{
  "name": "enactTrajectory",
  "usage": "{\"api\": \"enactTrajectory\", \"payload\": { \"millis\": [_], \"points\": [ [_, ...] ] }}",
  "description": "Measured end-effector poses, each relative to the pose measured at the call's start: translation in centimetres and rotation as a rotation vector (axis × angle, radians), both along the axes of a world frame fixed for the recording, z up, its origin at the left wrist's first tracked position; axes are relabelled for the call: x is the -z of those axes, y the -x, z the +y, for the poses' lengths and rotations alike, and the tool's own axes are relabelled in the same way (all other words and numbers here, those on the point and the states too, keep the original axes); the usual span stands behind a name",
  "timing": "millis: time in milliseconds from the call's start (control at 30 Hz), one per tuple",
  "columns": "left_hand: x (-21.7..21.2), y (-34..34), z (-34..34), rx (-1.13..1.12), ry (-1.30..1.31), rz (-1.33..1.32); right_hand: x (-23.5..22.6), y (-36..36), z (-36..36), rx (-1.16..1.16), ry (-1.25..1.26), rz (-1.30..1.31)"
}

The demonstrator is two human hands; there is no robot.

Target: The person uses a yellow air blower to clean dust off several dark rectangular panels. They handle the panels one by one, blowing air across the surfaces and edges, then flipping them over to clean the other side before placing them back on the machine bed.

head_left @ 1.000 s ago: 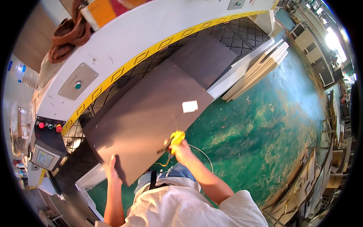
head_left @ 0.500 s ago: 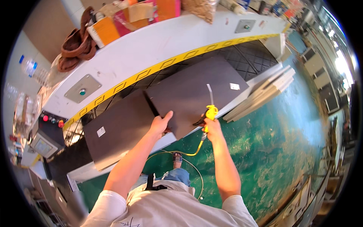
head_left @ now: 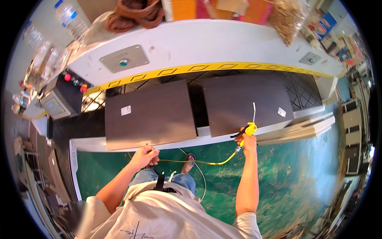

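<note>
**Air gun at right panel**

Left of panel: left hand, half curled, hold unclear. Short of its edge: hose, ideally slack. At near edge: right hand wrapped round air gun, nozzle best low.

Along the top ran a white machine beam, its lower edge lined with a yellow strip bearing black outlines. On it, left to right, were a twisted brown cloth, an orange box and a clear plastic bag with light-brown contents. At upper left stood a blue-capped clear bottle; below it, a dark control box with red buttons and a small screen. At right, pale boards lay stacked near a scuffed green floor.
</note>
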State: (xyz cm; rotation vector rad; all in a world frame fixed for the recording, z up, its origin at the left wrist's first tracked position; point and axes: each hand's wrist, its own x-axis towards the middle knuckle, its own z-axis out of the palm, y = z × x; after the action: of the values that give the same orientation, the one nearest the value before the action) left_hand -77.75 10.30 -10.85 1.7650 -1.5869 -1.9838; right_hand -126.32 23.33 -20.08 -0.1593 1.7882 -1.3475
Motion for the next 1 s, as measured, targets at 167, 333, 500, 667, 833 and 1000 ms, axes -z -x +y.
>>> {"api": "enactTrajectory", "payload": {
  "millis": [167, 333, 500, 667, 833, 1000],
  "points": [
    [4.9, -13.4, 4.3, 0.015, 0.168, -0.217, 0.7, -1.0, 0.1, -0.081, 0.025, 0.139],
    [7.9, -30.6, 8.2, 0.135, 0.346, -0.525, 6.1, -8.3, 10.3, -0.539, -0.257, -0.04],
    [7.3, -46.7, 11.3, -0.436, 0.112, -0.708, 3.2, -26.6, 7.9, -1.249, -0.382, -0.425],
    [8.8, -66.2, 12.0, -0.621, 0.965, -0.949, -6.4, -52.5, -0.7, -0.498, 0.284, -1.317],
    [8.4, -90.3, 11.8, -0.962, 0.834, -1.191, -9.7, -71.8, -3.1, -0.82, -0.343, -0.746],
    [10.9, -106.4, 14.4, -1.147, 0.446, -1.381, -12.1, -81.6, -6.9, -1.169, -0.355, -0.323]
  ]
}}
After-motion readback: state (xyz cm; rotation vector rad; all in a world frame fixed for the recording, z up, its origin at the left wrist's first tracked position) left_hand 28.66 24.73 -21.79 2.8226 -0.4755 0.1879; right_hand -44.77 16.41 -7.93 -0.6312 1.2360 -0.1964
